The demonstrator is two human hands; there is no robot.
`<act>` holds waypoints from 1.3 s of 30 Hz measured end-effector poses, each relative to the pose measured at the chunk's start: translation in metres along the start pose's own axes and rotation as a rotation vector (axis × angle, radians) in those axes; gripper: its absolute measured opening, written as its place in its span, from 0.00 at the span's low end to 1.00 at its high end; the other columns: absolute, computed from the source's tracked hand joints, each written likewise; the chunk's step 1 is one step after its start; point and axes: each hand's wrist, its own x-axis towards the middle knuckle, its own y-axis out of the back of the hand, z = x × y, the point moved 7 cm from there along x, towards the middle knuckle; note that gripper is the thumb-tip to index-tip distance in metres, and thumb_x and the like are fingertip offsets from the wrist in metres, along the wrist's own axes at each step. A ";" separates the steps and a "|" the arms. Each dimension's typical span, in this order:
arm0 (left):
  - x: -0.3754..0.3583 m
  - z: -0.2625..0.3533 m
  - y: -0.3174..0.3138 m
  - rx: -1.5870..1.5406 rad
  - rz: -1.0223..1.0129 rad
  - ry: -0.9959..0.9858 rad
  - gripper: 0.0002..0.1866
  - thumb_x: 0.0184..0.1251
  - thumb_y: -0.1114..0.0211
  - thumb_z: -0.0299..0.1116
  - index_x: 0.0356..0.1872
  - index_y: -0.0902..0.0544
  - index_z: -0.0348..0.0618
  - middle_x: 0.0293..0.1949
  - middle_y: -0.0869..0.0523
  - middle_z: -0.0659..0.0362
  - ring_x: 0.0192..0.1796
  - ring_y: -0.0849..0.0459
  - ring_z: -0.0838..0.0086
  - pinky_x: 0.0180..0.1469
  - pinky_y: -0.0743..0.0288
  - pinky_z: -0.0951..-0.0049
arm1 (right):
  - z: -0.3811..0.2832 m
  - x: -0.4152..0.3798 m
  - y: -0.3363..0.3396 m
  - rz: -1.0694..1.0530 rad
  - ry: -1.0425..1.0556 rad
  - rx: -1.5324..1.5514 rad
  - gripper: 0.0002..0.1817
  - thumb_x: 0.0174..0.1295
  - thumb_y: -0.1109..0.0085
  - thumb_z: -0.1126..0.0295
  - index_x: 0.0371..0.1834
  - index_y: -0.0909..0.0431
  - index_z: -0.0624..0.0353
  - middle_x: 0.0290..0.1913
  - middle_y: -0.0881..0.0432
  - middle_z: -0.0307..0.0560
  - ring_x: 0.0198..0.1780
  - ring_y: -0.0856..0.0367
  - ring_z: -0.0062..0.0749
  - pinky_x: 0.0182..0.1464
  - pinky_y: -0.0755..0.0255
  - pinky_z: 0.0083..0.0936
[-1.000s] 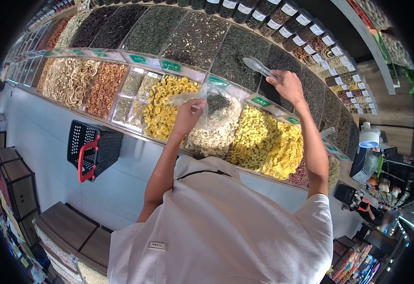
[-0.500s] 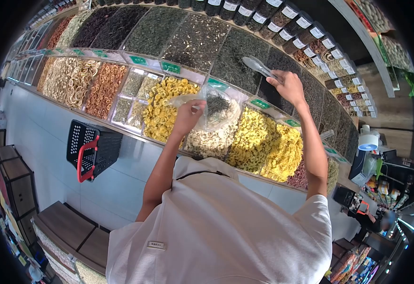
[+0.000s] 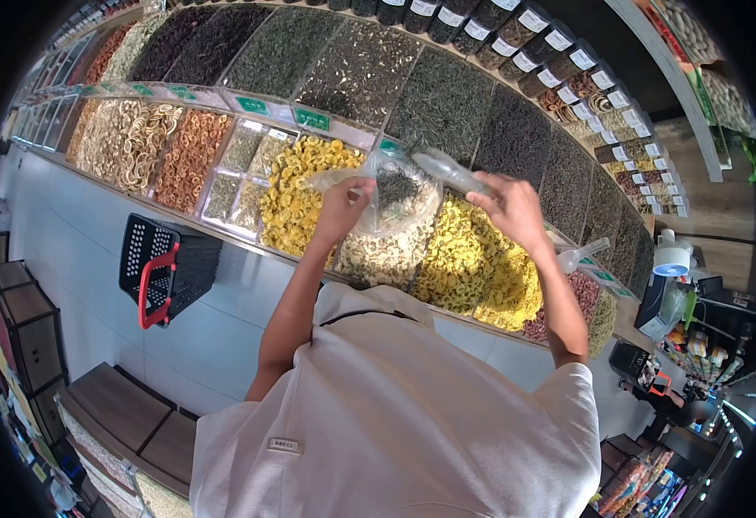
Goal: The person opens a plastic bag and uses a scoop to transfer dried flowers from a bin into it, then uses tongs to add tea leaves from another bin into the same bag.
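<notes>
My left hand (image 3: 345,207) is closed on the edge of a clear plastic bag (image 3: 376,223), which hangs over the bins of pale and yellow dried flowers. Dark tea leaves (image 3: 398,186) lie inside the bag. In my right hand (image 3: 509,207) is a clear plastic scoop (image 3: 449,170), its head beside the bag's right side near the mouth. Whether the scoop holds leaves is hard to make out. Behind the scoop is a bin of dark green leaf tea (image 3: 441,104). Yellow dried flowers (image 3: 460,246) fill the bins below my right hand.
A second clear scoop (image 3: 583,255) rests at the right over the front bins. Labelled jars (image 3: 516,52) line the back. A black basket with a red handle (image 3: 166,272) stands on the floor at left. Another person (image 3: 676,406) is far right.
My right hand has brought the scoop from over the dark tea bins leftward and towards me, up to the bag. My left hand and the bag have stayed nearly in place.
</notes>
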 end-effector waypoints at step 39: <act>0.060 0.115 -0.056 0.793 -0.086 -0.762 0.04 0.68 0.31 0.35 0.38 0.09 0.54 0.37 0.15 0.66 0.36 0.11 0.66 0.36 0.17 0.66 | 0.060 -0.092 -0.059 0.179 -0.242 0.031 0.37 0.60 0.23 0.46 0.66 0.16 0.60 0.34 0.11 0.48 0.23 0.18 0.29 0.29 0.23 0.32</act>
